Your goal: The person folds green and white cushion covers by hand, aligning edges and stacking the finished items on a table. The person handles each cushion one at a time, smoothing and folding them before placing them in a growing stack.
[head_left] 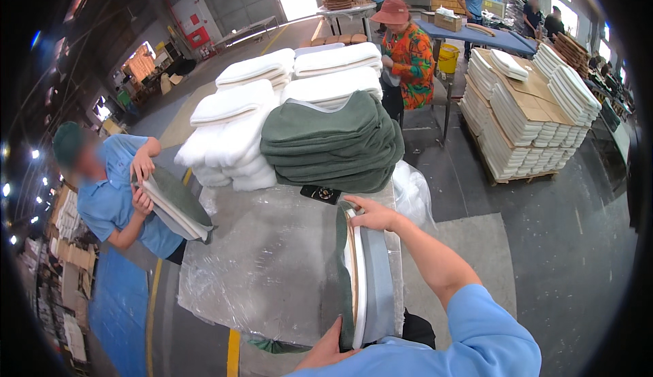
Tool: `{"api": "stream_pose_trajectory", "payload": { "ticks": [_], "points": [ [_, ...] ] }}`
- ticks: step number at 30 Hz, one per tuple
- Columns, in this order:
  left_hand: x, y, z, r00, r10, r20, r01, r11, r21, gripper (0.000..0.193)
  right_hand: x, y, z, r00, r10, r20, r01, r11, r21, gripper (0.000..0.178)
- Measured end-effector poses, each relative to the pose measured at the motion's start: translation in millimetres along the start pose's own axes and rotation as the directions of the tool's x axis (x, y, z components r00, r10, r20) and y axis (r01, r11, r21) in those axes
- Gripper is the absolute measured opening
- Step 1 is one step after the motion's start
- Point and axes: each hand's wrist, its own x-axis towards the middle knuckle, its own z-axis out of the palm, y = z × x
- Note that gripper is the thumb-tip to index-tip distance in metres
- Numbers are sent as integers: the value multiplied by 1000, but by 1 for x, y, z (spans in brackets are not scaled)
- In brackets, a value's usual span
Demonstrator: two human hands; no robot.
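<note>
I hold a flat oval seat pad (359, 275) on its edge over the table; it has a green fabric face, a white foam layer and a grey backing. My right hand (371, 215) grips its far end. My left hand (325, 348) grips its near end close to my chest. Just beyond the pad a stack of green pads (330, 142) sits on the plastic-covered table (265, 268), with white foam pads (235, 139) piled behind and to its left.
A person in a blue shirt at the left holds a small stack of pads (175, 203) against the table's edge. A person in an orange patterned shirt (408, 54) stands behind the piles. A pallet of white pads and cardboard (527, 115) stands at the right.
</note>
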Motion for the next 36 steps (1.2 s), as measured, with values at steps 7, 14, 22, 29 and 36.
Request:
{"api": "stream_pose_trajectory", "payload": {
  "ticks": [7, 14, 22, 29, 36],
  "points": [
    [84, 22, 12, 963, 8, -271, -57, 983, -174, 76, 11, 7, 8, 945, -242, -220, 200, 959, -200, 56],
    [134, 22, 33, 875, 93, -475, -141, 988, -65, 71, 29, 12, 27, 882, -163, -442, 163, 986, -37, 25],
    [238, 40, -38, 690, 83, -719, -176, 983, -56, 43, 30, 20, 47, 784, -287, -551, 383, 922, 64, 21],
    [261, 38, -81, 689, 170, -705, -116, 985, 125, 19, 31, 9, 11, 928, -323, -187, 348, 930, 121, 23],
    [278, 49, -118, 801, 178, -572, -226, 974, -13, 23, 42, 24, 8, 920, -361, -153, 380, 917, 120, 23]
  ]
}}
